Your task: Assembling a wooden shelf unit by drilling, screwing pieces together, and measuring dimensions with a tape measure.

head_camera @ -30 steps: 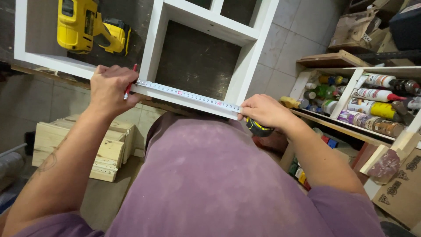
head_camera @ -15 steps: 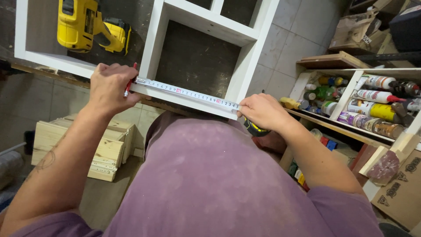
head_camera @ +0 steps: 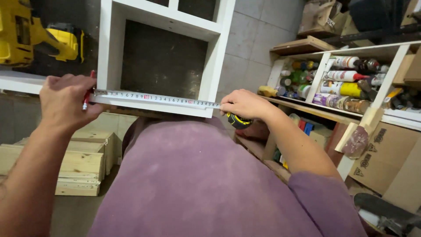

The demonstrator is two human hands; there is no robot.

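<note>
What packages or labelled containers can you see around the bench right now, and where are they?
Cartridge tubes: lying on the right shelf, white and yellow with coloured labels.
Jars: same shelf, front row, round with printed labels.
Cardboard box: below the shelf at right, brown with dark print.

Grey tiled floor, white shelf unit at right crowded with spray cans and bottles, cardboard boxes below, stacked pale wooden crates at left, yellow power drill upper left, dim workshop light
</note>
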